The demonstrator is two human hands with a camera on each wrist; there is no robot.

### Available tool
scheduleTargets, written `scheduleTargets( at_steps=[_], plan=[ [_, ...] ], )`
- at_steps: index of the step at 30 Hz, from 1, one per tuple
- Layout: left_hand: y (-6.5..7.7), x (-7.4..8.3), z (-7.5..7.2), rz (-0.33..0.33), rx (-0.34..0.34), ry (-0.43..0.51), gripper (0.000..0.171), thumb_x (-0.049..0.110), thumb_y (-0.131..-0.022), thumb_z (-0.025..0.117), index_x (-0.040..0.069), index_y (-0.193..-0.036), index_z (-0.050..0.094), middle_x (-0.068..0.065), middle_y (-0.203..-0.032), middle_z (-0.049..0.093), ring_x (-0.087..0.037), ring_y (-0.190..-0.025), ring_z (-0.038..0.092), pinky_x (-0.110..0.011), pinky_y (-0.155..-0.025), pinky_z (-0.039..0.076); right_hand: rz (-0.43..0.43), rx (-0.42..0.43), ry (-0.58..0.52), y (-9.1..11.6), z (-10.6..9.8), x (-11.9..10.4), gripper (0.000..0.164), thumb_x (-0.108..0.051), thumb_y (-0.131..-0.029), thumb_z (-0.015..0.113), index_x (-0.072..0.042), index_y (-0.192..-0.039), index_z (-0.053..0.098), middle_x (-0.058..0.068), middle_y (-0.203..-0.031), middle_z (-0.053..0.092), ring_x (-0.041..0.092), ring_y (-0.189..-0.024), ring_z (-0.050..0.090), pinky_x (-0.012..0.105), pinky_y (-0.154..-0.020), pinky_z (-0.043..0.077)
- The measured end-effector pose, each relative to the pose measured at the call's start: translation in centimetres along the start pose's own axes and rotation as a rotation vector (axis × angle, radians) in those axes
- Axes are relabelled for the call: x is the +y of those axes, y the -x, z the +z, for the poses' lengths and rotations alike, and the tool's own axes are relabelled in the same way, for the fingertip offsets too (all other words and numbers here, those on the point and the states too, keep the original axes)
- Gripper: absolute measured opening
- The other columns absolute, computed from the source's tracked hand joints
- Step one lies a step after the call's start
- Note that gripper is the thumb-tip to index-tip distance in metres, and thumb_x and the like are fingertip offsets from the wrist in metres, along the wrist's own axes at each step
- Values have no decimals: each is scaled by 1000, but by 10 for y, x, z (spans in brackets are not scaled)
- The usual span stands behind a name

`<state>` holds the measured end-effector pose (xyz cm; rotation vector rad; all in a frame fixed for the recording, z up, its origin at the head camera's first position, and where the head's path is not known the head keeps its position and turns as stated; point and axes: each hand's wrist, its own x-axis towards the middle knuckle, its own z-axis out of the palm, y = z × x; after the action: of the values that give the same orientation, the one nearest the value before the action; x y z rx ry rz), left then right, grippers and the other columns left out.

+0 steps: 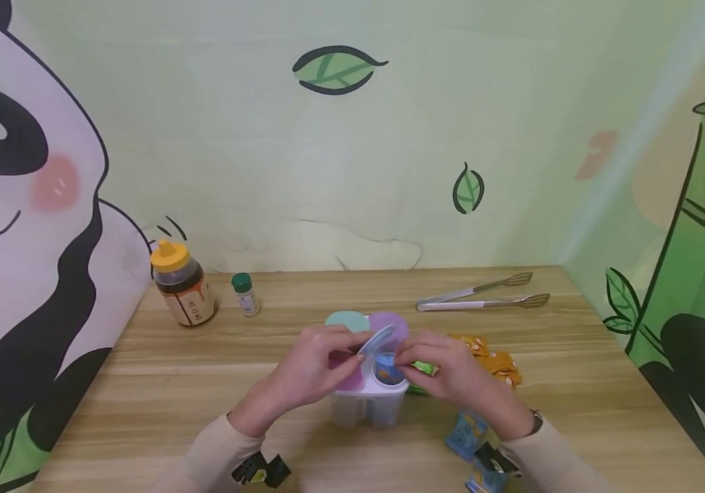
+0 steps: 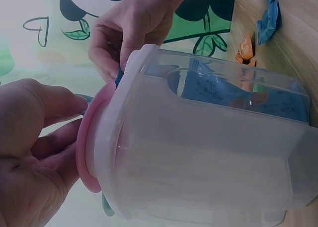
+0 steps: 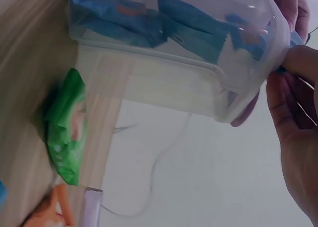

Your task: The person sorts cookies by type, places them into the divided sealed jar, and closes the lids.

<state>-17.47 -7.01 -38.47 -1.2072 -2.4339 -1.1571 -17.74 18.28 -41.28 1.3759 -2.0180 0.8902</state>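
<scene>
A clear-walled container (image 1: 367, 409) with a white top stands before me. Its top carries a teal lid (image 1: 346, 320), a purple lid (image 1: 394, 325) and a pink lid (image 1: 348, 378), all lying down. My left hand (image 1: 315, 363) pinches the raised light-blue lid (image 1: 377, 339) by its edge. Under it, a blue packet (image 1: 388, 373) shows in the round opening. At the rim of that opening, my right hand (image 1: 447, 370) pinches the blue packet's edge. Through the wall, blue packets (image 2: 213, 88) are visible inside one compartment in the left wrist view.
Blue packets (image 1: 467, 435) lie near my right forearm. Orange packets (image 1: 499, 366) and a green packet (image 3: 68, 130) lie right of the container. Tongs (image 1: 460, 306) rest behind. A yellow-capped bottle (image 1: 186, 294) and a green-capped jar (image 1: 245, 294) stand back left.
</scene>
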Motion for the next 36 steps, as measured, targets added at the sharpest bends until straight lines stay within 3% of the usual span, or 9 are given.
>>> scheduleTargets(
  at_steps=[2, 6, 9, 12, 16, 23, 25, 30, 36],
  plan=[
    [0, 1, 0, -3, -3, -5, 34, 7, -88, 70, 7, -122, 68, -3, -90, 71, -7, -82, 68, -12, -73, 54, -15, -47, 6, -2, -2, 1, 4, -8, -87, 71, -9, -91, 72, 3, -95, 72, 18, -91, 67, 27, -86, 56],
    [0, 1, 0, -1, -2, -11, 33, 8, -88, 70, 7, -121, 69, -3, -90, 71, -8, -82, 68, -12, -72, 54, -49, -184, 27, -5, -5, 3, 16, 2, -79, 71, -10, -89, 73, -2, -94, 72, 16, -92, 61, 28, -85, 51],
    [0, 2, 0, -2, -3, -13, 33, 8, -88, 70, 7, -121, 68, -4, -91, 71, -8, -83, 68, -12, -73, 54, -77, -269, 57, -6, -6, 3, 20, 5, -78, 67, -12, -86, 74, -5, -92, 72, 16, -92, 54, 27, -82, 46],
    [0, 2, 0, -5, -4, -18, 34, 8, -88, 70, 7, -122, 68, -4, -91, 71, -8, -83, 68, -12, -73, 54, -84, -302, 80, -6, -7, 2, 21, 5, -79, 66, -14, -85, 74, -6, -93, 73, 17, -94, 51, 28, -83, 44],
    [0, 2, -1, -8, -5, -21, 34, 8, -88, 71, 7, -122, 68, -4, -91, 71, -8, -82, 67, -12, -72, 54, -41, -298, 36, -5, -8, 2, 24, 7, -79, 64, -13, -87, 75, -5, -96, 73, 17, -97, 54, 29, -86, 46],
    [0, 3, -1, -29, -16, -5, 34, 7, -87, 71, 7, -121, 68, -4, -92, 71, -9, -83, 68, -12, -73, 54, 147, -219, -93, 4, -16, 0, 35, 12, -74, 61, -12, -96, 75, 0, -105, 72, 18, -106, 63, 36, -95, 52],
    [1, 3, 0, -32, -15, -1, 34, 7, -87, 71, 7, -122, 68, -4, -92, 71, -9, -83, 68, -12, -73, 54, 181, -196, -97, 7, -18, -1, 36, 12, -75, 61, -12, -98, 74, 1, -108, 71, 18, -107, 64, 35, -92, 54],
    [1, 3, -1, -35, -13, 0, 34, 7, -88, 71, 6, -122, 68, -3, -91, 71, -9, -83, 68, -12, -73, 54, 222, -154, -87, 14, -22, 0, 35, 9, -79, 60, -14, -102, 73, 1, -109, 71, 15, -97, 66, 15, -69, 49],
    [0, 3, -1, -34, -11, 1, 34, 7, -87, 71, 6, -121, 68, -3, -91, 71, -9, -84, 68, -12, -73, 54, 232, -142, -93, 21, -23, 2, 35, 8, -81, 64, -18, -103, 71, -3, -102, 70, 11, -87, 64, 17, -69, 52]
  ],
)
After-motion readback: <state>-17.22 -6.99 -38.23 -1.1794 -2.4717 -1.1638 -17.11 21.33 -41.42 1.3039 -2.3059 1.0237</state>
